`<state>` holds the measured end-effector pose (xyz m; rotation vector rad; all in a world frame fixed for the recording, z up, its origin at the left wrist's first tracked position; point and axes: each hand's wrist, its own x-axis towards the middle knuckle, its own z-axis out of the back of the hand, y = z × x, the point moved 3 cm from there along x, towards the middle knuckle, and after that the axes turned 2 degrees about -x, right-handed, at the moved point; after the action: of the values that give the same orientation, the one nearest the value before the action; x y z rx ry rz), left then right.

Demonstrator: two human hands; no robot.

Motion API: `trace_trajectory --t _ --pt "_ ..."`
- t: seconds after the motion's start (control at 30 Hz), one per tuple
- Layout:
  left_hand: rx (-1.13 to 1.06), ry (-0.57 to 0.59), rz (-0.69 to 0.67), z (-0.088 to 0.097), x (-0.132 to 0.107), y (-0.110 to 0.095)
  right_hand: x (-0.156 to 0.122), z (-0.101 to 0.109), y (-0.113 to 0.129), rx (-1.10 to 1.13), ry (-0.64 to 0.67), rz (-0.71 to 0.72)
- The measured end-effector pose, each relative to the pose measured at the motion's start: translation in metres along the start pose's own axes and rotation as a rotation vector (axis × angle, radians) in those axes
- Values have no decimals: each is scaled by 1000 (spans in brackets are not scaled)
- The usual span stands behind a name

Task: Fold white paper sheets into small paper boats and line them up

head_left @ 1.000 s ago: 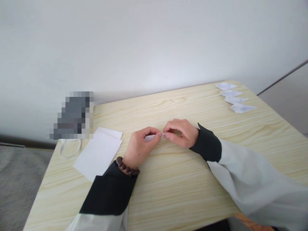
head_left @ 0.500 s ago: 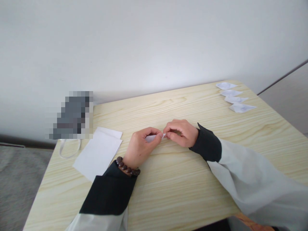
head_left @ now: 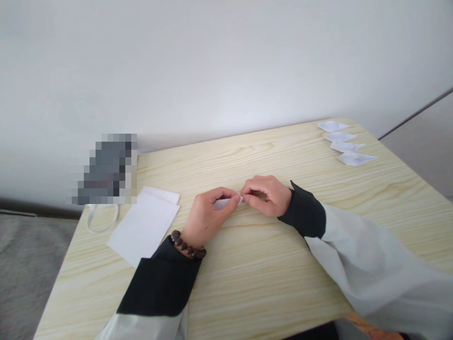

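Both hands meet at the middle of a light wooden table [head_left: 269, 283]. My left hand [head_left: 205, 217], with a dark bead bracelet on the wrist, pinches a small folded white paper piece [head_left: 222, 203] between thumb and fingers. My right hand [head_left: 265, 194] pinches the same piece at its right tip, fingers curled closed. Most of the paper is hidden inside the two hands.
A stack of white paper sheets [head_left: 143, 225] lies left of my left hand. Several small folded white paper shapes [head_left: 345, 144] sit in a row at the far right corner. A white loop [head_left: 102, 218] and a blurred dark object [head_left: 106, 169] are at the table's left edge.
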<state>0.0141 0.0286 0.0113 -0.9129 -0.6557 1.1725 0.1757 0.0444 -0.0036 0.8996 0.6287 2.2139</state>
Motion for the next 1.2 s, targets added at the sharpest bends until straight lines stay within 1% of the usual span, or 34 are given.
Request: trace_trajectory --t 0.53,0.63,0.7,0.77,0.83,0.87,0.9,1.0,1.1,1.2 --pt "-8 3 -16 0 0 -1 1 -1 -1 -2 -2 15" --pt "-24 -27 -23 1 0 -1 1 1 1 7 -32 19" --pt "-50 -90 -25 3 1 1 1 6 2 -19 -99 -2" --pt "-129 -143 -10 4 2 3 1 12 1 -50 -221 -55" --pt "-246 -160 4 4 3 5 0 19 -2 -70 -359 -128" --pt "-290 -158 6 4 4 6 0 21 -4 -79 -410 -158" --pt "-307 -155 6 4 5 7 -1 22 -5 -92 -435 -176" --pt "-208 -169 -4 6 5 9 1 19 -8 -133 -413 -159" --pt "-68 -213 -62 8 4 9 3 14 -5 -133 -332 -58" --pt "-40 -218 -117 7 3 9 4 9 0 -132 -222 49"
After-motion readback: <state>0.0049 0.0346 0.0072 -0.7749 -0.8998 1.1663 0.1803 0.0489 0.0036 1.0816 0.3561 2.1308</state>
